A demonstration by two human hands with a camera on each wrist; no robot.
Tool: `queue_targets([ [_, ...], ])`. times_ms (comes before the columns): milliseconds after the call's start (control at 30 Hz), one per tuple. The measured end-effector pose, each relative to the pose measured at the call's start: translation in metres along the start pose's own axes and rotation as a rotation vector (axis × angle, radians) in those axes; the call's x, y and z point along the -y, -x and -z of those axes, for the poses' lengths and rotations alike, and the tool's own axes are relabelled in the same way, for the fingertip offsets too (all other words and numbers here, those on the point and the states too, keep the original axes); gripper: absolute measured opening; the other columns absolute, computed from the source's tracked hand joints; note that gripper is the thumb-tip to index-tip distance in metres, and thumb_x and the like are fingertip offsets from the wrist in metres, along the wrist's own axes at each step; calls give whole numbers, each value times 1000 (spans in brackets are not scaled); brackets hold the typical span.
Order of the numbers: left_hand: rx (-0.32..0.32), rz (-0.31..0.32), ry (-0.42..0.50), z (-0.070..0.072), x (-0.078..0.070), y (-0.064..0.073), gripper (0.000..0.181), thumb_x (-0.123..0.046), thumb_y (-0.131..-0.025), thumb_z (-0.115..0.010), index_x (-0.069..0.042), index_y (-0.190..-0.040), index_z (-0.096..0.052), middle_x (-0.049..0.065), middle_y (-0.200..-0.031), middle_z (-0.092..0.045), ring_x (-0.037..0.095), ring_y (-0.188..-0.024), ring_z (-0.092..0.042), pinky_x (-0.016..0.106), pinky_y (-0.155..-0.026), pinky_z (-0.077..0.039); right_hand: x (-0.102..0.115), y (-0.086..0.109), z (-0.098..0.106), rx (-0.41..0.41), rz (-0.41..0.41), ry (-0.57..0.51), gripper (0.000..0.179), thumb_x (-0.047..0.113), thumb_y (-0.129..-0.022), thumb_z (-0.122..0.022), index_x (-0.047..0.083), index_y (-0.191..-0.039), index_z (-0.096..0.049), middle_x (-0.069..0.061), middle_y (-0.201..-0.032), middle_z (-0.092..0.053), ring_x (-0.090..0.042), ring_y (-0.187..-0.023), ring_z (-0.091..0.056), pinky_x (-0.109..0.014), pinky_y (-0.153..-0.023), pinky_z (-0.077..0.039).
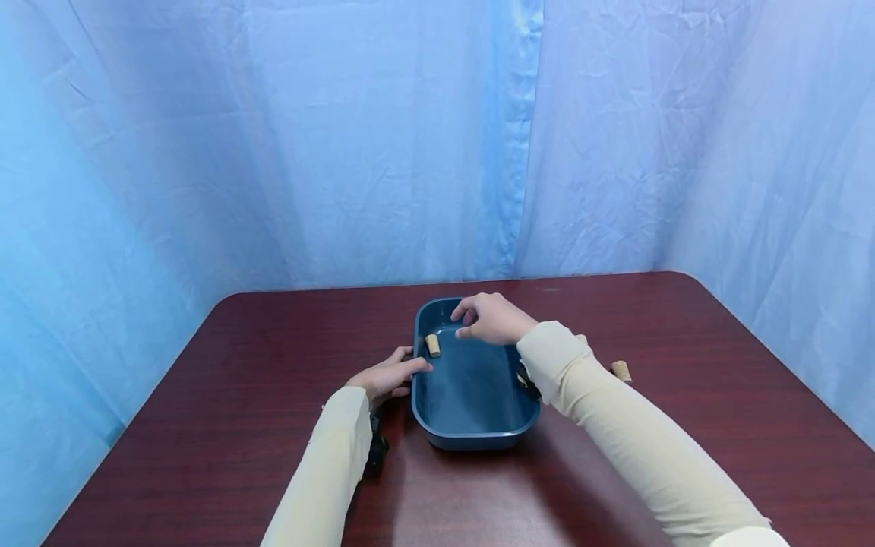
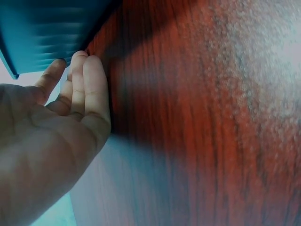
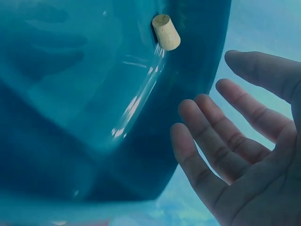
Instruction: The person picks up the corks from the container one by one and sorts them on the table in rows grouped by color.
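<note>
A dark blue rectangular tray (image 1: 472, 387) stands on the table. Inside it, by the left wall, a cork (image 1: 433, 346) leans; the right wrist view shows this cork (image 3: 166, 33) near a corner of the tray. My left hand (image 1: 390, 376) rests against the tray's left side, its thumb over the rim and its straight fingers along the outer wall. Over the far part of the tray hangs my right hand (image 1: 495, 317), fingers loosely bent. The right wrist view has that hand (image 3: 240, 141) with fingers spread and nothing between them.
On the dark red table (image 1: 273, 365), another cork (image 1: 620, 371) lies right of the tray, beyond my right forearm. Part of one more cork (image 1: 582, 339) shows behind the sleeve. Light blue curtains (image 1: 383, 152) hang around the table's back and sides.
</note>
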State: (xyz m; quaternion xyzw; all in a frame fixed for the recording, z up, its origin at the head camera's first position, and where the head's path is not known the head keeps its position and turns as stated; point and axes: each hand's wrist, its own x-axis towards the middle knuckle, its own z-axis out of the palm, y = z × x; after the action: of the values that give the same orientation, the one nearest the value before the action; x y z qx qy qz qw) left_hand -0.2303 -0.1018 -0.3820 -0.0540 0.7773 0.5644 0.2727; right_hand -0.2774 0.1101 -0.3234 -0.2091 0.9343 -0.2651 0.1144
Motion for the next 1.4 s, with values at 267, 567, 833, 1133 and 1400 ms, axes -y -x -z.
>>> queue_targets([
  [267,9,11,-10,-1,3,-2,76,-33,-96,-60,-9,-159,-23,22,-154,-35,38,-138,-41,56,-116,-32,12,-14,-14,58,-59,16,36,16,-98,-69,4,-132,-66,-10,-102,-67,-23,-91,-63,-38,-84,-56],
  [567,20,-8,-22,0,3,-1,78,-33,-96,-58,-9,-160,-20,23,-156,-34,39,-141,-39,54,-116,-32,15,-36,-41,76,-155,46,44,18,-100,-67,8,-142,-58,-15,-127,-64,-24,-98,-62,-40,-88,-53],
  [833,30,-38,-19,-1,3,2,75,-32,-97,-58,-7,-159,-22,23,-154,-37,38,-139,-41,53,-116,-34,18,-38,-54,57,-178,67,49,17,-101,-65,8,-147,-52,-19,-145,-54,-30,-113,-59,-44,-96,-51],
  [1133,28,-33,-21,1,0,2,78,-33,-97,-58,-8,-160,-20,23,-155,-35,37,-140,-39,53,-116,-33,15,-39,-59,26,-172,115,44,15,-98,-69,11,-141,-61,-17,-137,-60,-26,-98,-59,-36,-81,-52],
  [1400,19,-32,-35,2,1,0,81,-33,-96,-58,-7,-161,-18,24,-155,-34,39,-140,-40,53,-116,-33,15,-40,-60,18,-165,128,41,14,-96,-72,12,-136,-64,-15,-127,-65,-25,-94,-59,-37,-81,-54],
])
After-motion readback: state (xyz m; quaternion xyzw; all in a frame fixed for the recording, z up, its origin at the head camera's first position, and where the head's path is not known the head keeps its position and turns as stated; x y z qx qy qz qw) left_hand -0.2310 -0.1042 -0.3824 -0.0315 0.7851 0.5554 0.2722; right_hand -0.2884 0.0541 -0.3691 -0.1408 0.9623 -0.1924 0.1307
